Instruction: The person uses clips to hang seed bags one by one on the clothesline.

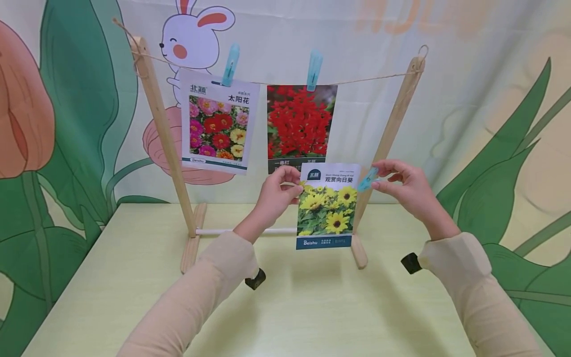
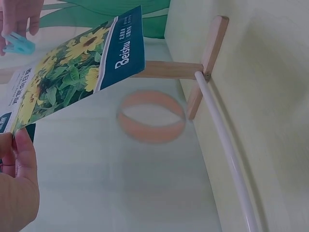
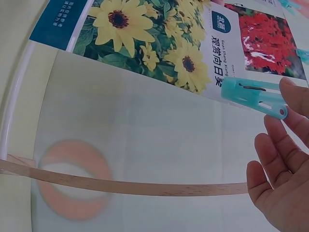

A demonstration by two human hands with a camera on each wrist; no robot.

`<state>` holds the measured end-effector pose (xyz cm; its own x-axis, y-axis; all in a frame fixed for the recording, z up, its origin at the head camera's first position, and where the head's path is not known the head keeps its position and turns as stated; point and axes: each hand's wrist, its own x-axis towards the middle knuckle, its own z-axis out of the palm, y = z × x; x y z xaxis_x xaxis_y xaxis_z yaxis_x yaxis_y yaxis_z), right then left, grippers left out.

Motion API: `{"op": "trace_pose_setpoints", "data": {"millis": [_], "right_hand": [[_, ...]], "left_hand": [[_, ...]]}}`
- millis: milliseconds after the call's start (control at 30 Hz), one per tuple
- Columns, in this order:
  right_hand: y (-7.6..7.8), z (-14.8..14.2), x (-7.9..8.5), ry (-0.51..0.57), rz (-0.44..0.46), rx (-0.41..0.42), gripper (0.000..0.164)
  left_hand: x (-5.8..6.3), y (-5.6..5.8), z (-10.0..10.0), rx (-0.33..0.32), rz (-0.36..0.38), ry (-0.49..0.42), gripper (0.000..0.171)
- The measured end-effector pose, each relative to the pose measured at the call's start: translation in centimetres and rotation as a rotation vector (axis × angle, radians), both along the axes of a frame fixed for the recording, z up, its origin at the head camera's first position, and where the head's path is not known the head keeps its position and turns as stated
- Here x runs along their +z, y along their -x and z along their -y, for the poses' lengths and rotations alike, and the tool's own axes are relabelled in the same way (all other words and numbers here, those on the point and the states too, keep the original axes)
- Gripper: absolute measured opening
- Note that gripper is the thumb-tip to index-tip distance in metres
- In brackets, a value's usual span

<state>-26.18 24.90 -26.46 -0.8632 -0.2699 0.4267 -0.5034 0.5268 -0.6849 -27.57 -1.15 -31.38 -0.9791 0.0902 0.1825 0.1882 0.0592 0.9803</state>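
Note:
My left hand (image 1: 280,188) pinches the left edge of a seed packet (image 1: 327,210) printed with yellow sunflowers, held upright in front of the rack. Thumb and fingers of my right hand (image 1: 403,186) pinch a light blue clothespin (image 1: 368,179) near the packet's upper right edge. In the right wrist view the clothespin (image 3: 253,95) overlaps the packet's edge. Behind, a packet with red flowers (image 1: 301,124) and one with mixed flowers (image 1: 218,126) hang from a thin string (image 1: 363,79), each under a blue clothespin (image 1: 314,71). The sunflower packet covers the red one's lower right corner.
The string runs between a left wooden post (image 1: 162,134) and a right wooden post (image 1: 397,114), joined low down by a white rod (image 1: 245,231). The rack stands on a pale yellow-green table (image 1: 312,317). Behind it hangs a printed cloth (image 1: 357,39) with a rabbit and tulips.

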Motion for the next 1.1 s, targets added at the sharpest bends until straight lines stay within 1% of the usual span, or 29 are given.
{"op": "trace_pose_setpoints", "data": {"millis": [267,467,667,1100], "right_hand": [[0.2,0.0,0.2,0.001,-0.008,0.003,0.032],[0.2,0.1,0.3,0.002,-0.009,0.002,0.033],[0.3,0.1,0.4,0.007,-0.002,-0.014,0.035],[0.5,0.0,1.3,0.007,-0.024,-0.003,0.033]], "left_hand": [[0.1,0.1,-0.3,0.000,-0.008,0.004,0.022],[0.4,0.1,-0.5,0.011,-0.012,-0.001,0.021],[0.5,0.1,-0.7,0.013,-0.012,-0.002,0.020],[0.6,0.5,-1.0,0.016,-0.033,0.006,0.020]]}}
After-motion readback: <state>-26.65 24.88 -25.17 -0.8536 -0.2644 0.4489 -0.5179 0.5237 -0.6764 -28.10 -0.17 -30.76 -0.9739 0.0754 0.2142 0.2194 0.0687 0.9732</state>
